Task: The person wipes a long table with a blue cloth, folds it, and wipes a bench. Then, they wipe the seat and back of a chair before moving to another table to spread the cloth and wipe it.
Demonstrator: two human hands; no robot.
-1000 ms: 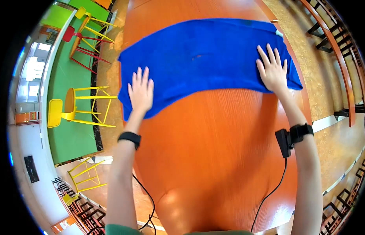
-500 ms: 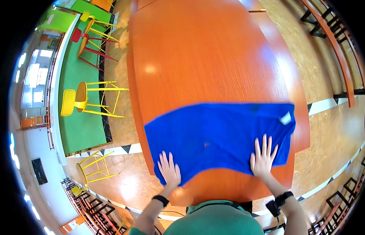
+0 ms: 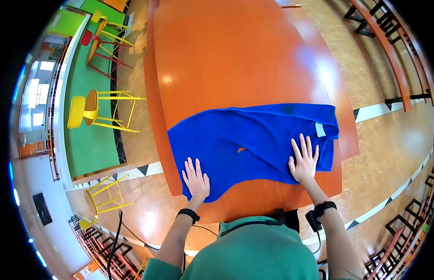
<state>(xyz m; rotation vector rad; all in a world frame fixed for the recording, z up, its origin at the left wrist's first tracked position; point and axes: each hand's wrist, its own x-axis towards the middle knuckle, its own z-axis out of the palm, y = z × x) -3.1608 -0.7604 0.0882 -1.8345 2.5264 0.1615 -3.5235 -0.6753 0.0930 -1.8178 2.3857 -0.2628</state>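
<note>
A blue cloth (image 3: 217,140) lies spread across the near part of the orange-brown wooden table (image 3: 226,56), with a white tag (image 3: 320,129) near its right end. Diagonal creases run over its middle, where a small orange spot shows. My left hand (image 3: 196,178) rests flat on the cloth's lower left corner, fingers stretched out. Toward the right end, my right hand (image 3: 303,161) presses flat on the cloth below the tag, its fingers spread. Neither hand grips the fabric. Both wrists wear black bands.
Yellow chairs (image 3: 90,109) and a red one (image 3: 92,46) stand left of the table beside a green-topped counter (image 3: 84,144). A long bench (image 3: 389,56) is at the upper right. A black cable (image 3: 115,242) hangs at the lower left.
My view has shifted, so table, cloth and hands appear higher. Clearer diagonal creases show in the cloth, and my right hand sits closer to the white tag. Both hands stay flat on the cloth.
</note>
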